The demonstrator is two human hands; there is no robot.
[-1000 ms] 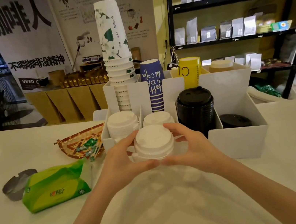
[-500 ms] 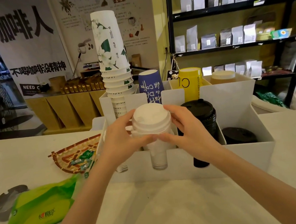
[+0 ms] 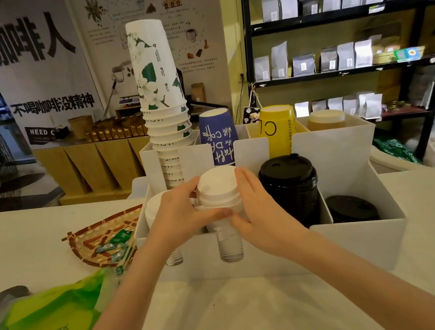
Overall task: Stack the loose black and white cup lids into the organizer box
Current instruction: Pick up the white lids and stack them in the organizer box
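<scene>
Both hands grip a stack of white cup lids (image 3: 218, 190) over the second front compartment of the white organizer box (image 3: 363, 242). My left hand (image 3: 182, 218) wraps the stack's left side, my right hand (image 3: 257, 215) its right side. More white lids (image 3: 152, 211) fill the leftmost compartment, partly hidden by my left hand. A tall stack of black lids (image 3: 290, 190) stands in the third compartment, and a low stack of black lids (image 3: 352, 208) lies in the rightmost one.
Behind the lids stand floral paper cups (image 3: 158, 89), blue cups (image 3: 217, 136), yellow cups (image 3: 278, 127) and a brown lidded cup (image 3: 325, 119). A woven tray (image 3: 86, 241) with sachets and a green tissue pack (image 3: 46, 329) lie on the white counter at left.
Both hands have carried the stack of white lids up from the counter, forward and down over the box's second compartment. The view has moved closer to the box.
</scene>
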